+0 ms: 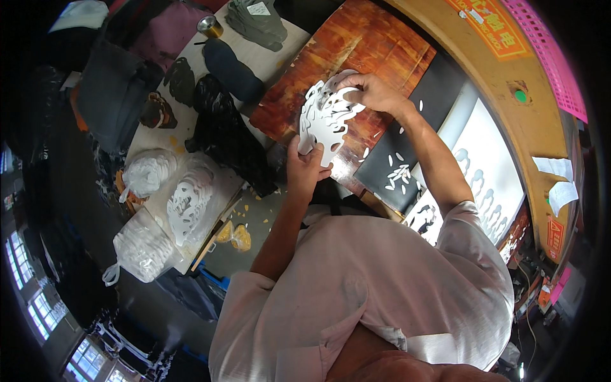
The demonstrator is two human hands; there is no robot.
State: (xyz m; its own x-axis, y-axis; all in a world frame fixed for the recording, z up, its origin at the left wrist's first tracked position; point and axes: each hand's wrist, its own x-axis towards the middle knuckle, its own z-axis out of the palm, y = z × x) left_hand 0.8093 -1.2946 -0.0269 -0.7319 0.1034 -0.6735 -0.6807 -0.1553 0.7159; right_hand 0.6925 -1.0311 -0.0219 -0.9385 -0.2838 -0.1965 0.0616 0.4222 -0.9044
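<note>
I hold a white cut-out sheet [326, 114], a flat piece with many punched holes, above a reddish-brown board [356, 51]. My left hand [305, 167] grips its lower edge. My right hand [374, 91] pinches its upper edge, fingers on the cut pattern. Small white punched-out bits [398, 175] lie on a black mat [420, 137] below the right forearm.
A stack of similar white cut-outs [188, 200] and bags of white pieces [145, 245] sit at the left. Dark shoe-shaped parts [232, 70] and a metal tin [210, 27] lie on a pale table [273, 57]. A yellow machine frame [509, 108] runs at the right.
</note>
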